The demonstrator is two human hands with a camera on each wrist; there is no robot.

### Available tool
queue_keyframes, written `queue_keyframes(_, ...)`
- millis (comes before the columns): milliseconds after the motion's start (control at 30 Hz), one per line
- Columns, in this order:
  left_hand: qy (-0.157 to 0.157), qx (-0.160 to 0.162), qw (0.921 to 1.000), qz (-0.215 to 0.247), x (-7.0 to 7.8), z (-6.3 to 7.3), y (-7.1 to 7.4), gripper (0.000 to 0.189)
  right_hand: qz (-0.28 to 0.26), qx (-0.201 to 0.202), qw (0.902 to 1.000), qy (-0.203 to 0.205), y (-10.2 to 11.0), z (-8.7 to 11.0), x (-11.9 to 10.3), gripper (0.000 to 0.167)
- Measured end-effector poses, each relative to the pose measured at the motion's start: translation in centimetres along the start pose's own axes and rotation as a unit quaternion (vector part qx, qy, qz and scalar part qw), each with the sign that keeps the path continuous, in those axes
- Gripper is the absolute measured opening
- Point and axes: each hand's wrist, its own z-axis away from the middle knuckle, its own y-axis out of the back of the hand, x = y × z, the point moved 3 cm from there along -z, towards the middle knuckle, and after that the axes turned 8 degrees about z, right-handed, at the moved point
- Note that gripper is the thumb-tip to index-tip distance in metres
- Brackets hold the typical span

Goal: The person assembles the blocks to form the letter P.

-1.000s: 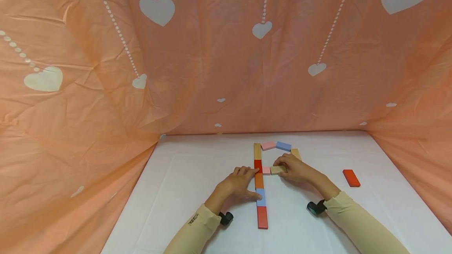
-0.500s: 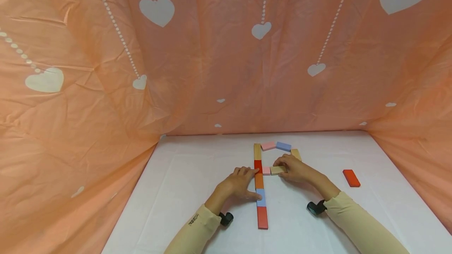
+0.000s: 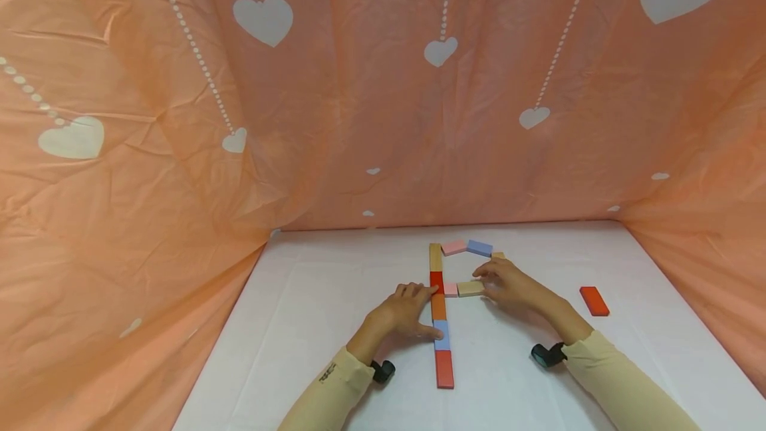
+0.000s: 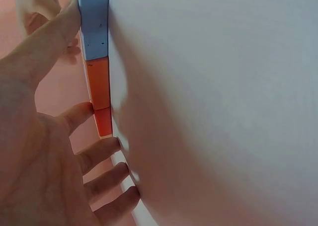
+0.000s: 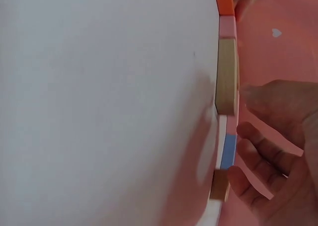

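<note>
Flat wooden blocks lie end to end in a column: natural wood [image 3: 435, 257], red block [image 3: 437, 281], orange block [image 3: 439, 306], blue block [image 3: 441, 343] and lower red block [image 3: 444, 371]. My left hand [image 3: 402, 313] rests against the column, fingers spread, index finger at the upper red block and thumb on the blue one. From the red block, a small pink block [image 3: 451, 290] and a plain wooden block [image 3: 470, 288] extend rightward. My right hand [image 3: 511, 290] is just right of that wooden block, fingers apart and holding nothing. It partly hides another plain block [image 3: 498, 255].
A pink block [image 3: 453, 247] and a blue block [image 3: 480, 248] curve across the top of the arrangement. One loose red block [image 3: 594, 301] lies to the right on the white tabletop [image 3: 311, 324]. An orange heart-patterned curtain [image 3: 383, 98] hangs behind and at both sides.
My right hand has let go of the plain wooden block and drawn slightly to the right. The left hand and the blocks stay put.
</note>
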Motion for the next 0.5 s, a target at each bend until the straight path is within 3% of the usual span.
queue_keyframes(500,-0.009,0.001,1.0,0.004,-0.2,-0.1,-0.2,0.1,0.016,0.055,0.998,-0.026,3.0,4.2,1.9,0.032)
